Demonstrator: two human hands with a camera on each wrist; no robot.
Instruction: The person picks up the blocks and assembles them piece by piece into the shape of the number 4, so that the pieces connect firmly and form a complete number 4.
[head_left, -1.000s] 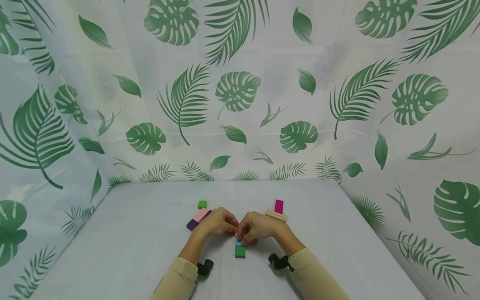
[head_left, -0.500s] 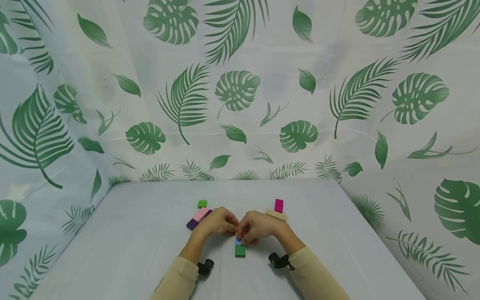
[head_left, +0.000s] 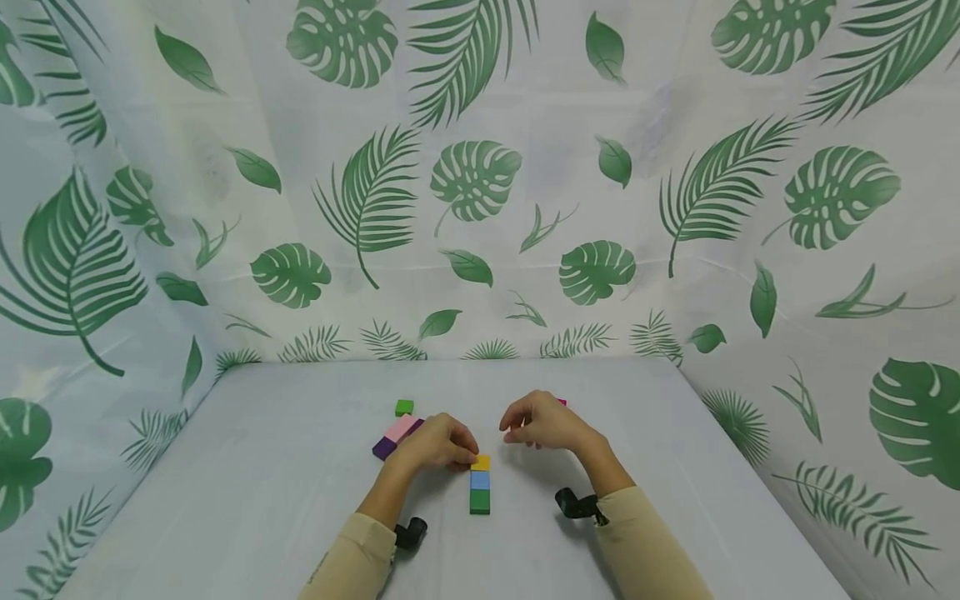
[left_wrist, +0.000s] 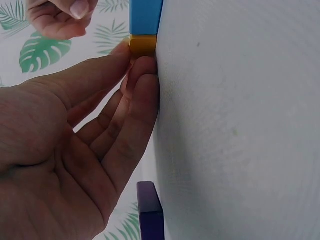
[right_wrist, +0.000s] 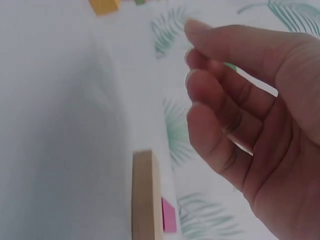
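Observation:
Three blocks lie end to end in a row on the table: a green block (head_left: 479, 502) nearest, a light blue block (head_left: 480, 480) in the middle, and a yellow block (head_left: 482, 462) at the far end. My left hand (head_left: 438, 443) holds the yellow block, its thumb and fingertips at the block's outer end in the left wrist view. My right hand (head_left: 546, 422) is lifted to the right of the row, fingers loosely bent with nothing between them. Below it in the right wrist view stand a natural wood block (right_wrist: 145, 195) and a magenta block (right_wrist: 169, 216).
Left of the row lies a dark purple block (head_left: 385, 448) with a pink block (head_left: 399, 428) against it. A small light green block (head_left: 405, 407) sits just beyond them. Leaf-printed curtains (head_left: 480, 250) surround the white table (head_left: 262, 483) at the back and sides.
The right hand has let go of the row and moved up and right, uncovering the blue and yellow blocks and now covering the wood block. The left hand stays put.

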